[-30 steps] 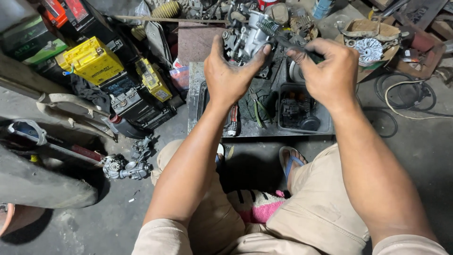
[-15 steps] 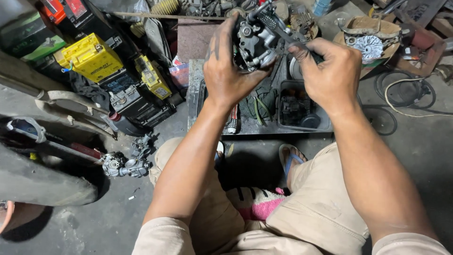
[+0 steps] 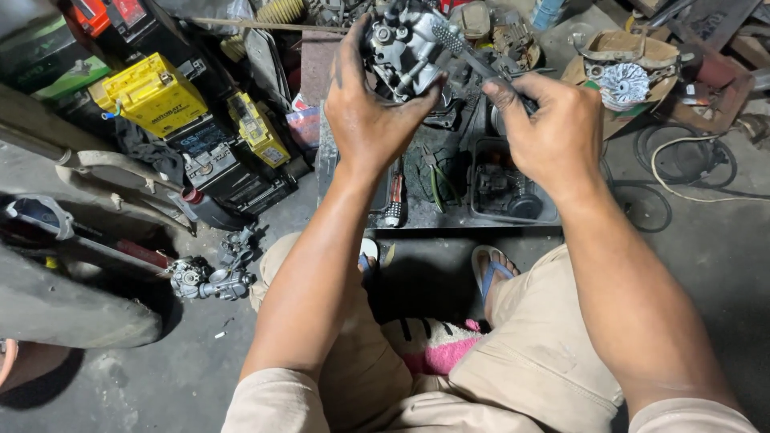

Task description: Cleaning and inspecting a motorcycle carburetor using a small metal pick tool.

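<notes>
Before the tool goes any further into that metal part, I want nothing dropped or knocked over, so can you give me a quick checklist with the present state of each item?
1. Left hand has a firm grip on the metal carburetor-like part: ok, fingers wrap its side and underside.
2. Right hand controls the dark tool: ok, handle enclosed in the fist.
3. Tool tip seated on the part: cannot tell, the contact point is too small to see.
4. Part held over the dark tray, so a drop lands there: ok.
5. Small loose pieces accounted for: cannot tell, the tray is cluttered.
6. Feet in sandals clear of the tray edge: not ok, they sit right beside it.
</notes>
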